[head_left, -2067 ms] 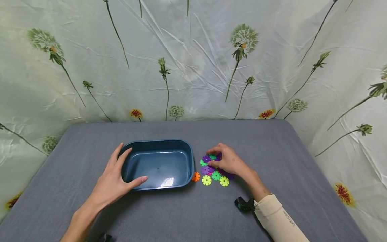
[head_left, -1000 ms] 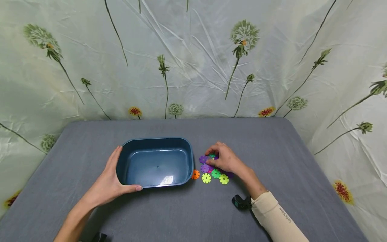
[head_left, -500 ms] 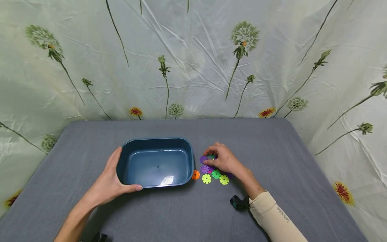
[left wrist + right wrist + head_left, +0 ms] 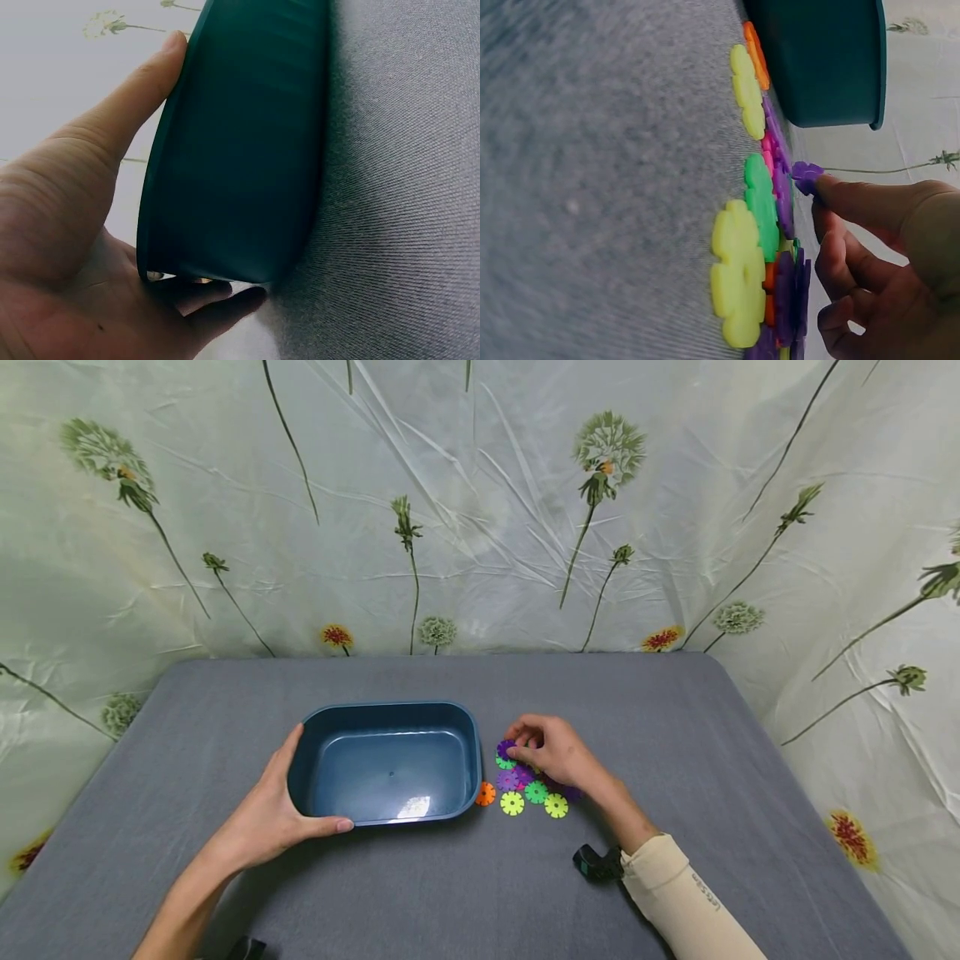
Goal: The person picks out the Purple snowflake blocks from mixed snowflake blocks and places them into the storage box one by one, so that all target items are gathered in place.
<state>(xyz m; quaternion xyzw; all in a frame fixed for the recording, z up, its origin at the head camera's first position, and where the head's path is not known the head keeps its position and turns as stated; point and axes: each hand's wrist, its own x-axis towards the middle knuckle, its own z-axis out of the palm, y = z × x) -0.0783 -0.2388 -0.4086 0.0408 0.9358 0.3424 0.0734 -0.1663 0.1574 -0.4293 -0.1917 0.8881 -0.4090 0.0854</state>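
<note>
At the left end of a blue plastic bin (image 4: 390,781), my left hand (image 4: 262,814) grips its corner. The thumb lies along the near wall and the fingers press the short end, as the left wrist view shows on the bin's dark wall (image 4: 232,157). My right hand (image 4: 558,753) pinches a purple snowflake disc (image 4: 506,749) between thumb and index finger. In the right wrist view this purple disc (image 4: 805,174) is raised off the pile. Below the hand lie several flat discs, among them a green one (image 4: 536,792) and a yellow one (image 4: 556,806); the hand hides part of the pile.
An orange disc (image 4: 486,793) lies against the bin's right wall. Grey cloth (image 4: 450,893) covers the table. A flower-printed curtain (image 4: 480,527) hangs behind it. A black wrist device (image 4: 597,863) sits under the right sleeve (image 4: 678,889).
My left hand has come from over the bin's left end to grip it, and the bin has shifted slightly left. My right hand has lifted a purple disc, uncovering a green one.
</note>
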